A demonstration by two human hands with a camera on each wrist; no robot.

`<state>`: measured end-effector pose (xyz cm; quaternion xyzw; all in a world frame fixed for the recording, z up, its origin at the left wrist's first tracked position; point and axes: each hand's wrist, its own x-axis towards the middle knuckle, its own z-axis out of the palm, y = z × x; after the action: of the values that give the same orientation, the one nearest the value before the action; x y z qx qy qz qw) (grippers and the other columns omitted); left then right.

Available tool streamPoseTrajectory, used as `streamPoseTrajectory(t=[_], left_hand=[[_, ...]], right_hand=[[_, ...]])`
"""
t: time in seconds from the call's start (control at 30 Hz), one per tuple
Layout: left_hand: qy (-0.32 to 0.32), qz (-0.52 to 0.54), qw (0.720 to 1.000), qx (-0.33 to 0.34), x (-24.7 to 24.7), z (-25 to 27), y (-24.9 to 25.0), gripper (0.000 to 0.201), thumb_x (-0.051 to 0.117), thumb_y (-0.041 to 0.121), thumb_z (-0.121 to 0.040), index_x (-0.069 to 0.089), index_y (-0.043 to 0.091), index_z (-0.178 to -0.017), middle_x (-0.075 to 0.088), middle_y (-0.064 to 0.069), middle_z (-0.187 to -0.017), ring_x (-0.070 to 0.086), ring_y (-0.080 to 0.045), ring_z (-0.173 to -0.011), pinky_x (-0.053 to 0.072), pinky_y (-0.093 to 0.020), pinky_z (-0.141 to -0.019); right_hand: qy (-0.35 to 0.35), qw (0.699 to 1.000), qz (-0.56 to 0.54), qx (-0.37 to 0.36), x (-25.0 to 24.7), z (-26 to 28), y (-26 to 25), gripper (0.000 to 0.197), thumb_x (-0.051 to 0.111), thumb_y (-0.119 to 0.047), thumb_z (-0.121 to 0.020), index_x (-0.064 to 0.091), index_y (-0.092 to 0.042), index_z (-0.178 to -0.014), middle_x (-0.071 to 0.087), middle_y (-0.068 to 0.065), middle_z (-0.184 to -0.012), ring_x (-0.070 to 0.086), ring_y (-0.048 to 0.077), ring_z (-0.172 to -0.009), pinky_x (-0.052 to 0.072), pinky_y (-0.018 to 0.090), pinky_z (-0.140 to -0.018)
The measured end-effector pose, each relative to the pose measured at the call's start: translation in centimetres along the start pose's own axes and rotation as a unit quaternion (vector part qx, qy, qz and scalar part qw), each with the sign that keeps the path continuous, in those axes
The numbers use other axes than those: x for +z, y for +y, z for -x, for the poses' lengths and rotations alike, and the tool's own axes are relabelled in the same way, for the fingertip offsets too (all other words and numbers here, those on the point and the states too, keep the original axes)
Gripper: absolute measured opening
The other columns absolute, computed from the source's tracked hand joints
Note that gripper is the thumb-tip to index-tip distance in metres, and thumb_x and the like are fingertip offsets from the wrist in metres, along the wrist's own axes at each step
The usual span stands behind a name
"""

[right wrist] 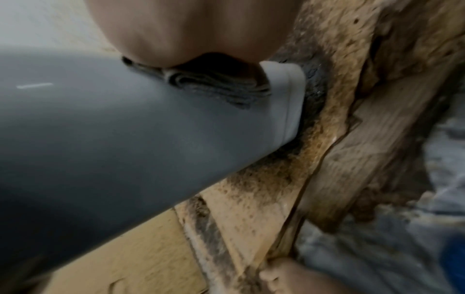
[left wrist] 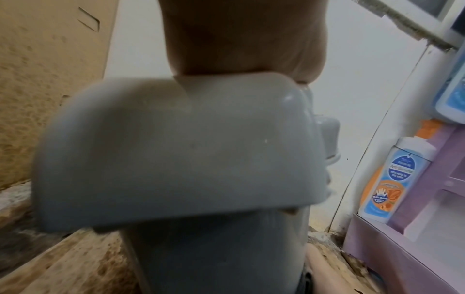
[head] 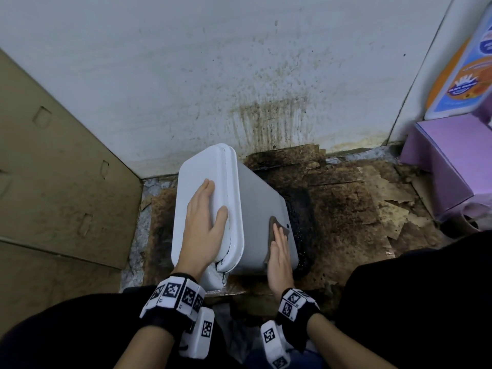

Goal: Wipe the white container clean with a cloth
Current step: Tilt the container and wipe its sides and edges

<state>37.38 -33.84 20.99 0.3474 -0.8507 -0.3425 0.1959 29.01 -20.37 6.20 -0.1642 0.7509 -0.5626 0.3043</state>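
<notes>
The white container (head: 255, 203), a lidded bin, stands tilted on the floor by the wall; its lid (head: 202, 171) faces up and left. My left hand (head: 205, 214) lies flat on the lid with straight fingers. My right hand (head: 279, 249) presses a folded grey cloth (head: 277, 225) flat against the bin's right side wall, fingers straight. In the left wrist view the lid (left wrist: 176, 151) fills the frame under my palm (left wrist: 239, 39). In the right wrist view the cloth (right wrist: 214, 83) sits bunched under my palm (right wrist: 188, 29) on the grey-looking wall (right wrist: 125, 129).
Stained, torn cardboard (head: 346, 198) covers the floor under the bin. A brown cardboard box (head: 58, 166) stands at the left, a stained white wall (head: 239, 75) behind. A purple box (head: 447, 161) and a soap bottle (head: 463, 75) are at the right. My dark-clothed knees flank the bin; a bare foot (right wrist: 289, 278) shows below.
</notes>
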Motion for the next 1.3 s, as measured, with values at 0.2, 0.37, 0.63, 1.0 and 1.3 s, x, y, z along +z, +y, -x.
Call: streamPoseTrajectory(t=[0.2, 0.37, 0.63, 1.0, 1.3], left_hand=[[0.005, -0.002, 1.0, -0.008, -0.3, -0.1, -0.5, 0.067, 0.038, 0.043, -0.099, 0.026, 0.022, -0.161, 0.022, 0.01, -0.168, 0.015, -0.003, -0.154, 0.011, -0.025, -0.124], [0.005, -0.004, 1.0, -0.008, -0.3, 0.0, -0.8, 0.067, 0.037, 0.044, -0.099, 0.025, 0.022, -0.162, 0.021, 0.011, -0.168, 0.015, -0.003, -0.154, 0.01, -0.024, -0.124], [0.001, -0.023, 1.0, 0.005, -0.2, -0.3, -1.4, 0.073, 0.03, 0.053, -0.098, 0.024, 0.02, -0.162, 0.019, 0.009, -0.169, 0.014, -0.005, -0.155, 0.011, -0.028, -0.127], [-0.001, -0.023, 1.0, -0.007, -1.0, -0.1, -2.0, 0.066, 0.034, 0.045, -0.102, 0.023, 0.021, -0.163, 0.018, 0.011, -0.169, 0.012, -0.001, -0.155, 0.01, -0.026, -0.127], [-0.004, -0.016, 1.0, -0.012, -1.3, 0.1, -2.2, 0.065, 0.035, 0.047, -0.103, 0.023, 0.022, -0.163, 0.018, 0.015, -0.169, 0.012, 0.001, -0.155, 0.012, -0.028, -0.128]], right_hand=[[0.002, 0.999, 0.005, 0.05, 1.0, 0.7, -3.1, 0.049, 0.021, -0.022, -0.11, 0.016, -0.034, -0.158, 0.008, -0.008, -0.168, -0.003, 0.011, -0.155, -0.004, 0.035, -0.126], [0.004, 0.999, -0.048, 0.019, 2.2, 2.9, -6.2, 0.052, 0.02, -0.036, -0.103, 0.019, -0.041, -0.154, 0.009, -0.014, -0.167, -0.003, 0.006, -0.154, -0.002, 0.033, -0.126], [-0.059, 0.992, -0.016, -0.106, 2.1, 2.3, -8.2, 0.059, 0.017, -0.047, -0.097, 0.023, -0.041, -0.155, 0.015, -0.022, -0.165, 0.002, -0.005, -0.152, 0.006, 0.032, -0.128], [-0.234, 0.947, 0.133, -0.177, 0.7, -7.6, -10.3, 0.058, 0.019, -0.034, -0.107, -0.002, -0.025, -0.16, -0.009, -0.003, -0.168, -0.014, 0.019, -0.155, -0.002, 0.044, -0.127], [-0.295, 0.927, 0.187, -0.139, 0.0, -11.1, -11.1, 0.055, 0.016, -0.021, -0.112, -0.017, -0.016, -0.155, -0.023, -0.017, -0.151, -0.027, -0.001, -0.138, -0.022, 0.001, -0.103]])
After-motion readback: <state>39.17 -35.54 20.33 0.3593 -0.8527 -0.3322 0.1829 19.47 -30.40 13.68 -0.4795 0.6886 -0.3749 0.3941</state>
